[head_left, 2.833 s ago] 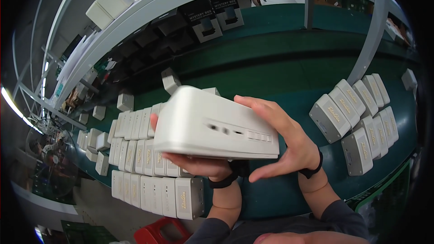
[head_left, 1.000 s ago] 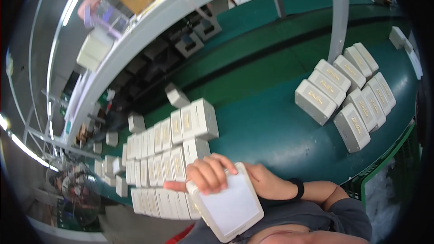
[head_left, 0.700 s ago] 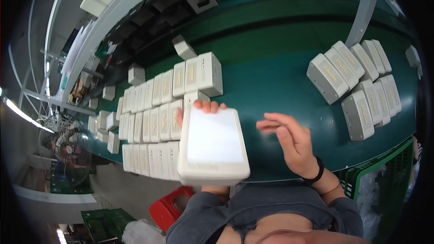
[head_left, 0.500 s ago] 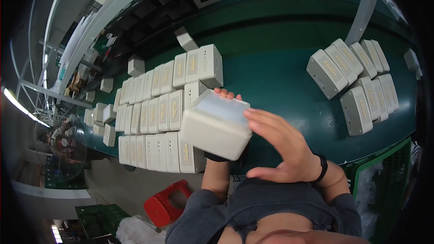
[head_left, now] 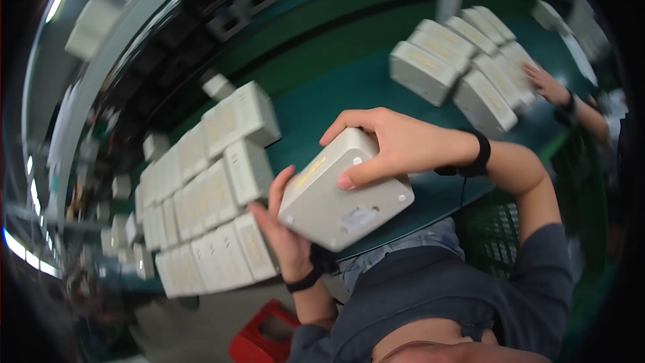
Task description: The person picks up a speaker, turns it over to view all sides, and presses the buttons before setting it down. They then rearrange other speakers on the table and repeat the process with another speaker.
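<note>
Tilted above the table edge is an off-white boxy device (head_left: 329,191) with gold lettering on one side, its underside with small round feet and a label toward me. My right hand (head_left: 410,144) is closed round its upper end, thumb on the underside and fingers over the far side. At the device's lower left, my left hand (head_left: 287,242) is open, its fingers stretched and apart; whether it touches the device I cannot tell. Left of that hand stand rows of similar off-white devices (head_left: 218,195), blurred by motion.
On the dark green table (head_left: 322,97), another group of off-white devices (head_left: 437,60) stands at the far right. A co-worker's hand (head_left: 547,84) reaches to that group. A red stool (head_left: 255,339) is below, and a green crate (head_left: 497,228) is at right beneath the edge.
The device has turned from its pale panel to its underside. My right hand has closed on it, while my left has come off into the open. The view swung right; a co-worker's hand appeared.
</note>
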Demonstrator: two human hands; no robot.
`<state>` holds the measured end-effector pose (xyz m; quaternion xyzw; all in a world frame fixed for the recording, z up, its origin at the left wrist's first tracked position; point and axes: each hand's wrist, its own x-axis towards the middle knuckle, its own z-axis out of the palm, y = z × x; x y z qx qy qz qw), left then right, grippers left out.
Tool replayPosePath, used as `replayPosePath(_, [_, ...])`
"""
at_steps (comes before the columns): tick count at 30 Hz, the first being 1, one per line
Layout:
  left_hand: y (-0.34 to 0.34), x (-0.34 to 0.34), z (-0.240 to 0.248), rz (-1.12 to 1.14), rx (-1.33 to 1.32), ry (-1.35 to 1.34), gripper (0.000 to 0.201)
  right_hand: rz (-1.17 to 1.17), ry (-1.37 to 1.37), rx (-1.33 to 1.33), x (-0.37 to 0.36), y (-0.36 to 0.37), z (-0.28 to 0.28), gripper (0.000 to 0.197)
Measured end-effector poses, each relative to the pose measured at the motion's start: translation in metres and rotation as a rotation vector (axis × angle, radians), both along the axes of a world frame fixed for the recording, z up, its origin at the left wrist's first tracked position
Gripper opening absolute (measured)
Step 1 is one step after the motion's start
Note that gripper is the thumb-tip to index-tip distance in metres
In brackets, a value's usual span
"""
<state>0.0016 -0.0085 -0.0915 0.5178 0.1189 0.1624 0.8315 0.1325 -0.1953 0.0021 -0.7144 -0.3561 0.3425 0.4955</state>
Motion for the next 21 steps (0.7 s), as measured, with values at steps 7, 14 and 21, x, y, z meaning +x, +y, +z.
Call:
replayPosePath(7, [0.019,-0.040,-0.047,-0.189,0.031,-0.150,0.062,-0.449,-0.009,0.358,-0.033,-0.102,0.007,0.055])
replayPosePath(14, [-0.005,-0.042,-0.057,-0.296,0.160,0.075,0.037,-1.087,-1.006,0.153,-0.043,-0.185,0.019,0.050])
replayPosePath(21, [-0.030,-0.034,-0.049,-0.461,0.401,0.165,0.026,-1.297,-1.177,-0.385,0.013,-0.278,0.030,0.048])
